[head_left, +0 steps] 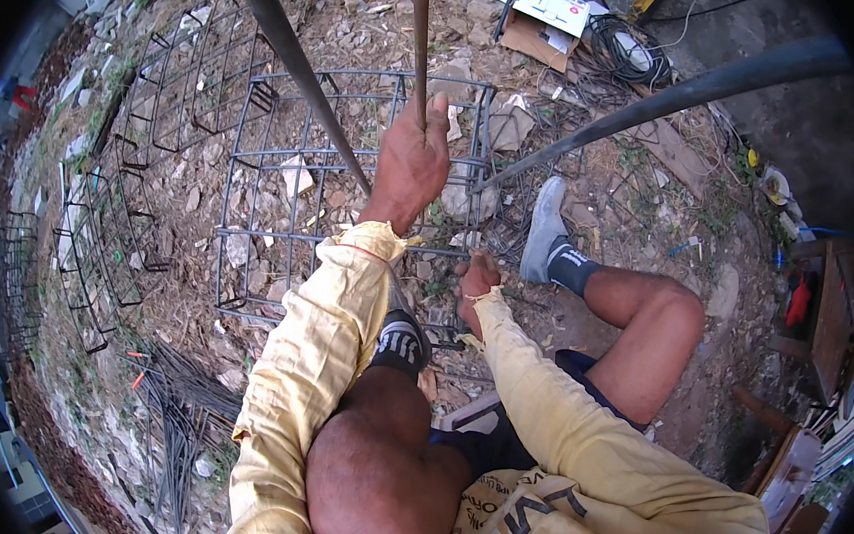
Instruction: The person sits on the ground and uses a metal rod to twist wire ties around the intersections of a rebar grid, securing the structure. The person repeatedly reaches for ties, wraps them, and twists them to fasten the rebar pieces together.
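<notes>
My left hand (411, 163) is wrapped round a thin rusty brown rod (423, 41) that runs up out of the top of the view. Beneath that hand lies a rectangular cage of steel reinforcing bars (273, 227), its bars crossing in a grid. My right hand (478, 275) is low by the cage's near right corner, between my feet. Its fingers are curled and partly hidden; whatever they hold cannot be made out. A thick dark pole (301, 71) slants down past my left hand.
A dark curved bar (665, 103) reaches in from the right. More bar cages (201, 74) and a heap of loose thin rods (174, 427) lie left on stony ground. A cardboard box (540, 42) and coiled cable (628, 50) sit far right. Wooden boards (827, 321) stand right.
</notes>
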The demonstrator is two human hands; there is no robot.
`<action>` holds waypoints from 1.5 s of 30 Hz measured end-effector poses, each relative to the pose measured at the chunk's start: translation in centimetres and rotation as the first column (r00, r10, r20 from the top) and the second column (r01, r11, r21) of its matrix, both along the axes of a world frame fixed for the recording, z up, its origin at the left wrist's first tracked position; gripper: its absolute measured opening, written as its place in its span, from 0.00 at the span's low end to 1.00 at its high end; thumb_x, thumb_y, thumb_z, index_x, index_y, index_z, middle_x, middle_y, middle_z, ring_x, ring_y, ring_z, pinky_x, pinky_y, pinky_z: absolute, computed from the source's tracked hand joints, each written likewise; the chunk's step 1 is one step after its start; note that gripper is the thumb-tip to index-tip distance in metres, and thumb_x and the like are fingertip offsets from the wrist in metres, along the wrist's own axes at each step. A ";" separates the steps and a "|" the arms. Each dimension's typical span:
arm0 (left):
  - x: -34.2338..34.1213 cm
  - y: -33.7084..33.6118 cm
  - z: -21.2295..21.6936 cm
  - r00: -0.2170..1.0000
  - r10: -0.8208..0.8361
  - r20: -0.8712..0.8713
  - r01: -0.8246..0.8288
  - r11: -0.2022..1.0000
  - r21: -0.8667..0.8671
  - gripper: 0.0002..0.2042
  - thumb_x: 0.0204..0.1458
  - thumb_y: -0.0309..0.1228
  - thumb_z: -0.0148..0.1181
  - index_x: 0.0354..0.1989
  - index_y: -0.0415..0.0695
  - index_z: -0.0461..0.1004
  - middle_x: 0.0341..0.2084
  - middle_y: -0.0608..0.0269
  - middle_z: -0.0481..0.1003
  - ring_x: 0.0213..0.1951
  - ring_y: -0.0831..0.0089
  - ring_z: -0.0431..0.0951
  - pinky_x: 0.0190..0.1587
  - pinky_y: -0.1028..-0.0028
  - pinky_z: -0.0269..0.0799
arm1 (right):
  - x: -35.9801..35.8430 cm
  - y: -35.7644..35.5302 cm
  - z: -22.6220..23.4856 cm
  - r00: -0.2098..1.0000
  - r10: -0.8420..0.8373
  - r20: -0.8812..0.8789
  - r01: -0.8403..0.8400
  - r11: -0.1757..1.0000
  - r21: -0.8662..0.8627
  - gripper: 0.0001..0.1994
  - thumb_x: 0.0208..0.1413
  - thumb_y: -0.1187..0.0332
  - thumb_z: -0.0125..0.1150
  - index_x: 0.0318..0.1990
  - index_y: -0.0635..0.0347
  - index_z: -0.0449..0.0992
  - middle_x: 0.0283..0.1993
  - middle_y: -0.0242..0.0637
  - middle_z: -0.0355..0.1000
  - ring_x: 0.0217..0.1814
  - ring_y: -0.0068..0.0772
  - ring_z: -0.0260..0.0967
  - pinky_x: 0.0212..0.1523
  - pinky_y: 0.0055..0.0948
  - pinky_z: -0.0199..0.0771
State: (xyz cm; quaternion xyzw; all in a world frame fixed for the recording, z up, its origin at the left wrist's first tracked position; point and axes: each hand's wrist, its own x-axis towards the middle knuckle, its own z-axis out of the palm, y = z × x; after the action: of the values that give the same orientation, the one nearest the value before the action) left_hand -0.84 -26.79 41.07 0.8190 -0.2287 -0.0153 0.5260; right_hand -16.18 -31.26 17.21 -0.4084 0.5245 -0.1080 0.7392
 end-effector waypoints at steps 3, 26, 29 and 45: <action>0.1 0.1 0.0 1.000 0.006 -0.005 -0.006 1.000 -0.014 0.19 0.65 0.42 0.43 0.33 0.36 0.67 0.20 0.48 0.69 0.24 0.54 0.70 0.31 0.59 0.65 | 0.4 -0.1 0.2 0.999 0.019 0.027 -0.021 0.999 0.050 0.15 0.61 0.57 0.51 0.51 0.52 0.68 0.23 0.30 0.67 0.14 0.22 0.54 0.11 0.25 0.55; -0.2 -0.1 0.8 0.984 -0.090 -0.152 0.094 0.995 0.018 0.21 0.64 0.45 0.43 0.32 0.36 0.66 0.22 0.48 0.68 0.26 0.55 0.70 0.33 0.59 0.65 | 4.4 -0.3 -1.5 0.989 0.150 0.013 -0.151 0.985 0.083 0.19 0.63 0.57 0.45 0.55 0.58 0.66 0.24 0.36 0.70 0.09 0.29 0.55 0.08 0.30 0.56; -0.2 0.1 0.7 0.985 -0.092 -0.143 0.097 0.995 0.034 0.21 0.64 0.44 0.42 0.32 0.36 0.66 0.22 0.49 0.68 0.26 0.57 0.68 0.33 0.60 0.65 | 4.6 -0.4 -0.6 0.981 0.193 -0.022 -0.189 0.975 0.116 0.18 0.64 0.59 0.44 0.58 0.53 0.65 0.27 0.35 0.70 0.12 0.25 0.55 0.11 0.27 0.56; -0.3 2.9 -4.6 0.878 -0.358 -0.319 0.377 0.926 -0.001 0.16 0.60 0.44 0.54 0.29 0.43 0.69 0.20 0.74 0.66 0.25 0.81 0.64 0.30 0.76 0.63 | 4.5 -1.6 0.3 0.972 0.235 -0.018 -0.225 0.948 0.223 0.13 0.63 0.60 0.49 0.51 0.50 0.71 0.29 0.31 0.70 0.18 0.20 0.56 0.17 0.25 0.62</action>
State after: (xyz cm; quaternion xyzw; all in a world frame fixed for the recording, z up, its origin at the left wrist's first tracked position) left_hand -1.14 -23.88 36.52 0.7633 -0.2928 -0.2516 0.5180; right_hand -11.66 -32.91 17.48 -0.3848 0.4985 0.0466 0.7754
